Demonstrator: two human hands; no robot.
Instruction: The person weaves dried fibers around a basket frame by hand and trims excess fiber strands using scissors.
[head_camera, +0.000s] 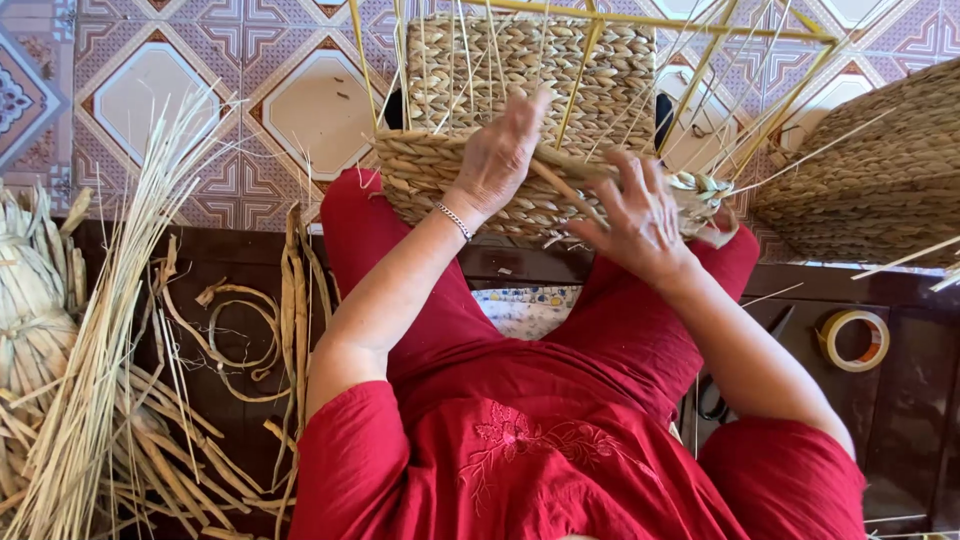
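A half-woven straw basket (520, 70) rests on my knees, its yellow frame rods (700, 25) sticking up and outward. My left hand (500, 155) lies on the basket's woven side, fingers reaching up along the braid. Near the basket's right end, my right hand (640, 215) grips the rim, pinching a braided straw strand (700, 195). A thin bracelet (455, 220) circles my left wrist. My red dress (520, 430) fills the lower frame.
A pile of dry reeds and straw strips (90, 380) lies at the left on a dark platform. A finished woven basket (880, 170) stands at the right. A roll of tape (855, 340) and scissors (715, 400) lie by my right leg. Patterned tile floor (200, 90) lies beyond.
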